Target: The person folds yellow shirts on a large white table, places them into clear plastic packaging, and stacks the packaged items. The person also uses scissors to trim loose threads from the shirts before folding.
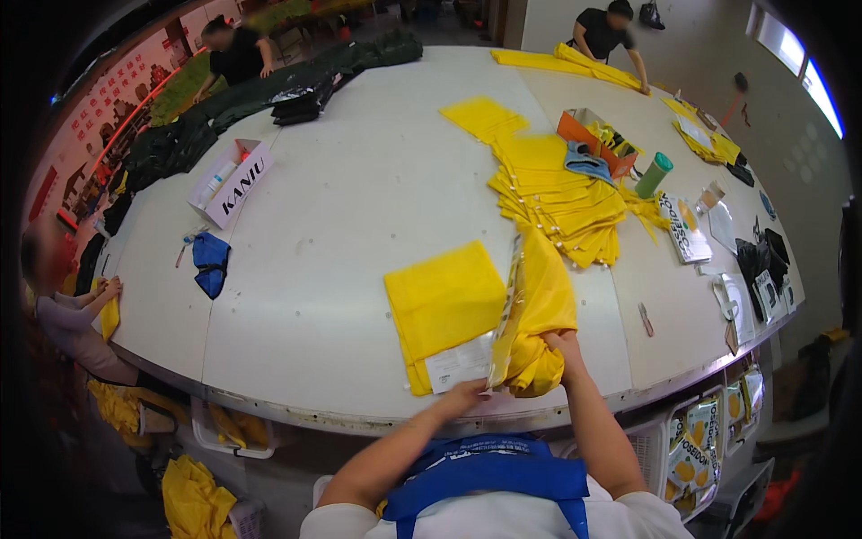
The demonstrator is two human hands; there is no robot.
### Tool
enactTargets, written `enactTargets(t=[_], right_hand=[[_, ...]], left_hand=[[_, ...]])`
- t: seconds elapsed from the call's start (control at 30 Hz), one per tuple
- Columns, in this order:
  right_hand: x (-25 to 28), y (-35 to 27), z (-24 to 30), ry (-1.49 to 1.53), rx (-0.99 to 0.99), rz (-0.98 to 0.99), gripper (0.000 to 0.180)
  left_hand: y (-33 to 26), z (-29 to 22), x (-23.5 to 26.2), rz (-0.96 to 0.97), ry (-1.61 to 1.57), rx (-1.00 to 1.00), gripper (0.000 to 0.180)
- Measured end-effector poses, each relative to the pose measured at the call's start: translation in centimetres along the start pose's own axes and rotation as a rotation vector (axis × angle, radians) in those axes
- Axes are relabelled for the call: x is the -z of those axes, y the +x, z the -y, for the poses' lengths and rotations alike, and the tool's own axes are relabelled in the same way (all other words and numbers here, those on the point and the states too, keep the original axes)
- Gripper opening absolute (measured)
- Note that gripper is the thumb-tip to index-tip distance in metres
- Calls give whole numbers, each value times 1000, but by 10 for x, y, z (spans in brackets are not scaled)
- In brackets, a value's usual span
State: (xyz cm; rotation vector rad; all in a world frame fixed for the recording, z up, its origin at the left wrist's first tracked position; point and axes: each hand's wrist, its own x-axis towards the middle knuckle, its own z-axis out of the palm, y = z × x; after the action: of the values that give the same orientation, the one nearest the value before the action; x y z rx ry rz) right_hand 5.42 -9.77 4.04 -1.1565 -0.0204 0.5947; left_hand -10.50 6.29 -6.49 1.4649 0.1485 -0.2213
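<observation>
At the table's near edge my left hand is closed on the lower edge of a clear printed plastic bag. Bunched against that bag is a yellow fabric piece, its upper end spread and its lower end crumpled. My right hand grips this yellow cloth from the right, with the fingers partly buried in its folds. Just left of the bag lies a folded yellow fabric piece with a white printed sheet on its near corner. How far the cloth sits inside the bag is hard to make out.
Beyond my hands a fanned stack of yellow pieces lies near an orange box and a green bottle. Small scissors rest at right. Leftward are a blue cloth and a white box. Several people work around the table.
</observation>
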Motion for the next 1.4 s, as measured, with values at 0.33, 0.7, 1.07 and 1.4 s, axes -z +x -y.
enactTargets(t=[0.33, 0.7, 1.07, 1.4], right_hand=[[-35, 7, 4, -1391, -16, 9, 39], [-4, 25, -23, -1126, 334, 134, 32], [-39, 9, -35, -1634, 274, 545, 35], [-54, 22, -37, -1530, 500, 567, 47]], left_hand=[[17, -42, -36, 78, -1103, 302, 68], [13, -19, -15, 64, -1008, 125, 76], [2, 4, -16, -6, -995, 377, 56], [-13, 1, 2, 63, -1035, 436, 65]])
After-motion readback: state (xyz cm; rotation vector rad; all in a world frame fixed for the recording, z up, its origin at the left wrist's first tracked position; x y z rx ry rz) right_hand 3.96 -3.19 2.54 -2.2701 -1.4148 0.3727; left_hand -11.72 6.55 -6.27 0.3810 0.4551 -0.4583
